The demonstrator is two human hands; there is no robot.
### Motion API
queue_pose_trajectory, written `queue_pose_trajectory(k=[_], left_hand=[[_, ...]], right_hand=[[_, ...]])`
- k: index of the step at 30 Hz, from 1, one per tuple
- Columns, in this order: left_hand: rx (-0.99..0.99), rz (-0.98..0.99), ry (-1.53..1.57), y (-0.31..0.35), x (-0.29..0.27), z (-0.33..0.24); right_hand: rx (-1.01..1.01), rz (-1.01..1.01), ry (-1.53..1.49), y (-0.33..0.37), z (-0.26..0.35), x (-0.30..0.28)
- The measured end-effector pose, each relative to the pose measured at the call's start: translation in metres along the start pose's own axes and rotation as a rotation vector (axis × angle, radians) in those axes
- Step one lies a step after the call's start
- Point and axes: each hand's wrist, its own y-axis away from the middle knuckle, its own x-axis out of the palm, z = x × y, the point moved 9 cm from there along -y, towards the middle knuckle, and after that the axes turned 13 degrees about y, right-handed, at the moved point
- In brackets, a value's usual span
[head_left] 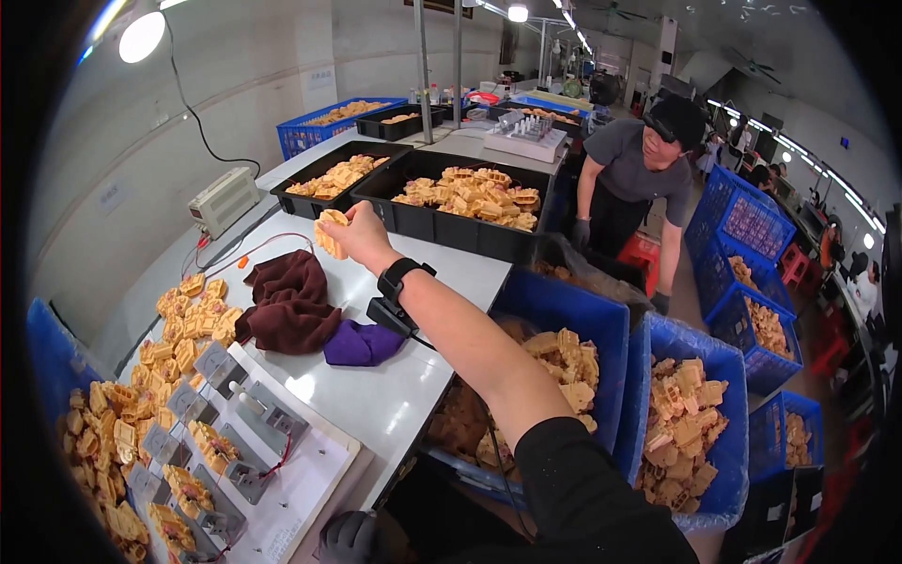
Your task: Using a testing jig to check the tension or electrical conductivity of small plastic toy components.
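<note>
My right hand (365, 237), bare with a black strap at the wrist, reaches over the white table. Its fingers are closed on a tan moulded plastic part (331, 233), just in front of the black trays. At the bottom edge, beside the white fixture board (319, 461), is my left hand (352, 539) in a dark grey glove. It is partly cut off, and its grip cannot be made out. Several tan parts (214, 446) sit in grey clamps on the board. Loose tan parts (193, 315) are heaped along the table's left side.
Black trays (376, 202) of tan parts stand ahead. A brown cloth (293, 305) and purple cloth (365, 344) lie mid-table. Lined blue crates (648, 376) hold more parts at right. A co-worker (639, 160) leans beside them. A beige instrument box (224, 201) stands by the wall.
</note>
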Motion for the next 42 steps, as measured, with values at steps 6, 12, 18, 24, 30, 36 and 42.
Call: queue_pose_trajectory(k=[6,12,18,24,30,36,42], left_hand=[[-0.010,0.007,-0.035,0.003,-0.003,-0.003],[0.013,0.004,-0.008,0.000,-0.001,-0.003],[-0.010,0.007,-0.011,-0.002,-0.002,-0.002],[-0.030,0.011,0.028,0.000,-0.004,0.000],[-0.086,-0.009,0.012,0.005,-0.004,0.001],[-0.082,-0.032,0.013,0.002,-0.005,-0.001],[-0.054,0.011,0.020,-0.001,0.002,-0.001]], right_hand=[[-0.025,0.041,-0.016,0.003,0.013,0.003],[-0.041,0.032,-0.025,0.001,0.010,0.000],[-0.051,0.038,-0.033,0.000,0.014,0.004],[-0.058,0.003,-0.050,0.000,0.008,0.010],[-0.010,0.071,-0.075,0.006,0.008,0.017],[0.035,0.096,-0.150,0.001,0.002,0.025],[0.016,0.086,-0.178,-0.006,-0.013,0.025]])
